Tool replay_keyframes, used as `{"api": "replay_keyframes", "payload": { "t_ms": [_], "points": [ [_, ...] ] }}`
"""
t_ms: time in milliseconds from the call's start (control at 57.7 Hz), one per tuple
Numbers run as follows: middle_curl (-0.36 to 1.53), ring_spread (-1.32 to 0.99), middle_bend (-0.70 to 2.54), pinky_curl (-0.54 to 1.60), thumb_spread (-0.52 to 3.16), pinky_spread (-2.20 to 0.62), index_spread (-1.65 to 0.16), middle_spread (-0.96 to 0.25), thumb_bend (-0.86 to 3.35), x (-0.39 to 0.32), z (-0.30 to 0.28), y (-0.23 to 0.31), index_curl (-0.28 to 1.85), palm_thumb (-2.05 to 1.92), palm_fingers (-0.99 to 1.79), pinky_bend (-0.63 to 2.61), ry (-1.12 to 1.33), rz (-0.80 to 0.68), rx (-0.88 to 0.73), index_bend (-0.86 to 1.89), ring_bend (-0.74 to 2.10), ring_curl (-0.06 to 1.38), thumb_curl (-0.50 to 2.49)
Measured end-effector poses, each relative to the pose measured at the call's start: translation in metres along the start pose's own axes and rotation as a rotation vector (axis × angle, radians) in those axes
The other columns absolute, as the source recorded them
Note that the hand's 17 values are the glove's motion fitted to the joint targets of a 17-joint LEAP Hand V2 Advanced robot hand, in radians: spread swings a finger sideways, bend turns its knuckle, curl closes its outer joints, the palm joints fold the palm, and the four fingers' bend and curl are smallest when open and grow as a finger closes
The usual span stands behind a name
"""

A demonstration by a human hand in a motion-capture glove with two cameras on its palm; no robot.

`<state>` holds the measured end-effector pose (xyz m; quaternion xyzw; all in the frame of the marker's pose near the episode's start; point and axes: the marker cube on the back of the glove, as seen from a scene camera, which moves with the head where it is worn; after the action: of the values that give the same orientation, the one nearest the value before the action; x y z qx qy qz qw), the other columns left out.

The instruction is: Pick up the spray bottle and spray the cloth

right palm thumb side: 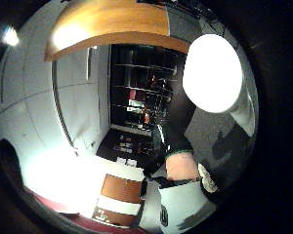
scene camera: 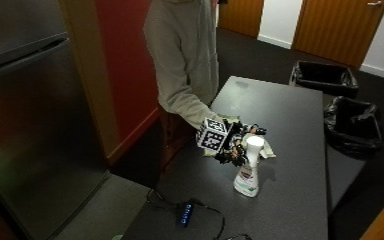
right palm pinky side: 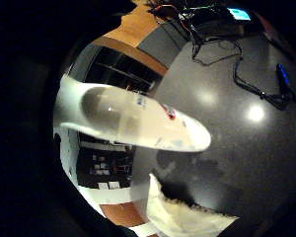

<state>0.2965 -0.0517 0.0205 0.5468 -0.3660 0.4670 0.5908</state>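
A white spray bottle stands upright on the dark grey table, and its base touches the tabletop. My gloved right hand is level with the bottle's neck, close against its left side, below the white top. In the little finger side palm view the bottle runs lengthwise close to the palm, down to the table. The thumb side palm view shows its bright round top. A pale cloth lies crumpled on the table just behind the hand and bottle. The cloth also shows beside the bottle's shadow.
Two black-lined bins stand on the floor past the table's right edge. Cables and a small blue device lie at the table's near end. A steel fridge fills the left. Cables cross the tabletop.
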Motion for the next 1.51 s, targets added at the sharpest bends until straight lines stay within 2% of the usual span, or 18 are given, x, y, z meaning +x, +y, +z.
{"api": "replay_keyframes", "payload": {
  "t_ms": [225, 295, 312, 346, 450, 606, 884, 1091, 1195, 1282, 1421, 1507],
  "points": [
    [0.39, 0.04, 0.34, 0.34, 0.93, 0.18, -0.22, -0.02, -0.03, 0.008, 0.020, -0.016, 0.22, 0.74, 0.25, 0.35, -0.067, 0.037, -0.015, 0.14, 0.41, 0.30, 0.43],
    [0.38, 0.02, 0.35, 0.32, 0.92, 0.16, -0.23, -0.05, -0.03, 0.008, 0.025, -0.023, 0.26, 0.72, 0.47, 0.28, -0.071, 0.026, -0.010, 0.23, 0.43, 0.30, 0.43],
    [0.40, -0.02, 0.41, 0.30, 0.92, 0.14, -0.24, -0.08, -0.04, 0.008, 0.027, -0.026, 0.29, 0.71, 0.69, 0.22, -0.069, 0.025, -0.013, 0.29, 0.47, 0.31, 0.42],
    [0.40, -0.04, 0.42, 0.27, 0.92, 0.11, -0.23, -0.11, -0.03, 0.008, 0.029, -0.030, 0.28, 0.71, 0.83, 0.16, -0.066, 0.029, -0.024, 0.31, 0.47, 0.29, 0.42],
    [0.43, -0.12, 0.47, 0.26, 0.91, 0.05, -0.22, -0.15, -0.03, 0.006, 0.038, -0.041, 0.35, 0.71, 1.06, 0.13, -0.064, 0.025, -0.068, 0.32, 0.51, 0.34, 0.41],
    [0.44, -0.17, 0.42, 0.32, 0.75, -0.07, -0.22, -0.18, 0.02, 0.000, 0.057, -0.060, 0.38, 0.89, 1.23, 0.29, -0.024, -0.017, -0.147, 0.18, 0.55, 0.39, 0.49],
    [0.50, -0.20, 0.51, 0.36, 0.29, -0.20, -0.25, -0.20, -0.03, -0.027, 0.089, -0.076, 0.45, 1.01, 1.33, 0.32, 0.092, -0.132, -0.392, 0.21, 0.59, 0.43, 0.63],
    [0.52, -0.19, 0.55, 0.37, 0.16, -0.23, -0.26, -0.19, -0.04, -0.058, 0.095, -0.042, 0.49, 1.00, 1.34, 0.35, 0.291, -0.335, -0.636, 0.22, 0.61, 0.46, 0.68],
    [0.53, -0.19, 0.56, 0.38, 0.12, -0.23, -0.26, -0.18, -0.04, -0.105, 0.071, -0.015, 0.51, 1.00, 1.34, 0.36, 0.334, -0.417, -0.927, 0.23, 0.61, 0.46, 0.70],
    [0.53, -0.19, 0.57, 0.38, 0.10, -0.24, -0.26, -0.18, -0.04, -0.120, 0.072, -0.014, 0.52, 1.00, 1.34, 0.37, 0.551, -0.614, -0.897, 0.23, 0.62, 0.46, 0.71],
    [0.53, -0.20, 0.57, 0.38, 0.09, -0.24, -0.26, -0.18, -0.04, -0.158, 0.046, 0.015, 0.54, 0.99, 1.34, 0.37, 0.774, -0.833, -1.033, 0.23, 0.62, 0.47, 0.72],
    [0.53, -0.20, 0.57, 0.38, 0.08, -0.24, -0.26, -0.18, -0.04, -0.170, 0.033, 0.035, 0.54, 0.99, 1.34, 0.38, 0.883, -0.945, -1.062, 0.23, 0.62, 0.47, 0.73]
  ]
}}
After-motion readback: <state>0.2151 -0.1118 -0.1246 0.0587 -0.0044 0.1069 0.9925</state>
